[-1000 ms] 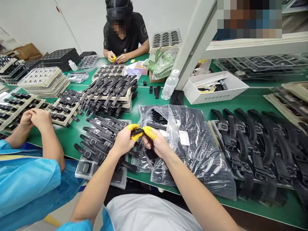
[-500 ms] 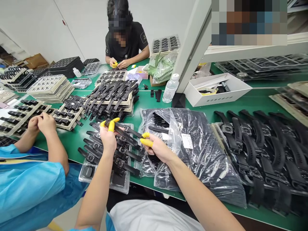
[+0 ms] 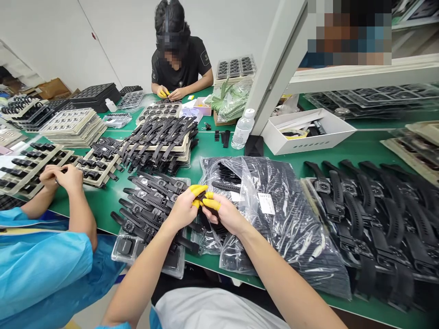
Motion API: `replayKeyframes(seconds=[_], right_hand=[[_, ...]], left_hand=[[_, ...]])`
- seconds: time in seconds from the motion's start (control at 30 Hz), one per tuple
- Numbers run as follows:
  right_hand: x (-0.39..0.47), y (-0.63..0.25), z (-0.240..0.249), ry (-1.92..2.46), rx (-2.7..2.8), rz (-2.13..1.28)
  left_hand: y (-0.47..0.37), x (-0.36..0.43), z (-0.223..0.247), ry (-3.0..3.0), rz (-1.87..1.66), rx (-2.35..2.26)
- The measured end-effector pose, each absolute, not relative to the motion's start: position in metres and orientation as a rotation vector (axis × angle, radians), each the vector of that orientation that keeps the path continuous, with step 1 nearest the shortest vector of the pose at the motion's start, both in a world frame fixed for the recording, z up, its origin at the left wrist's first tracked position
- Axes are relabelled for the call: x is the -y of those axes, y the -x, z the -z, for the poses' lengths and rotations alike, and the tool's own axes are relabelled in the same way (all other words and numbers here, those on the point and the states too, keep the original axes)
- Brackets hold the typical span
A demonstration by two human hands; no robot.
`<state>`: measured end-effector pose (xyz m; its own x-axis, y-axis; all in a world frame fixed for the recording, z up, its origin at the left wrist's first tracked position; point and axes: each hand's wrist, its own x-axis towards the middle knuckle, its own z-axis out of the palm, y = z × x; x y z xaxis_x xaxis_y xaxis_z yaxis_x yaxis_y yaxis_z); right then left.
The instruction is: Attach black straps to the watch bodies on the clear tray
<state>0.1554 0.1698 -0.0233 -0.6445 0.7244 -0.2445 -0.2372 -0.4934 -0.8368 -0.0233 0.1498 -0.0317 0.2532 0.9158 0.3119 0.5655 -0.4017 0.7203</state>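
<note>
Bright, even, cool light fills the frame. White glare streaks the clear bag (image 3: 274, 233) right of centre, while shade lies under the table (image 3: 192, 155). The straps (image 3: 366, 274) at lower right look dark and smeared, the outer edges stretch, and a pixelated block (image 3: 350, 32) masks the upper right.

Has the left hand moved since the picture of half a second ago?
Yes. Judged against the plastic bag, the left hand has moved right, from over the watch tray to the bag's left edge, near the right hand.
</note>
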Motion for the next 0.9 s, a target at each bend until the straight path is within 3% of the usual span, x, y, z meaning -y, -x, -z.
replayKeyframes(seconds=[0.5,0.9], right_hand=[[-0.171,-0.154,0.025,0.737,0.880,-2.186],[-0.173,-0.156,0.026,0.811,0.827,-2.217]], left_hand=[[0.022,-0.150,0.034,-2.085,-1.039,-1.322],[0.025,-0.146,0.023,-2.212,-0.857,-1.329]])
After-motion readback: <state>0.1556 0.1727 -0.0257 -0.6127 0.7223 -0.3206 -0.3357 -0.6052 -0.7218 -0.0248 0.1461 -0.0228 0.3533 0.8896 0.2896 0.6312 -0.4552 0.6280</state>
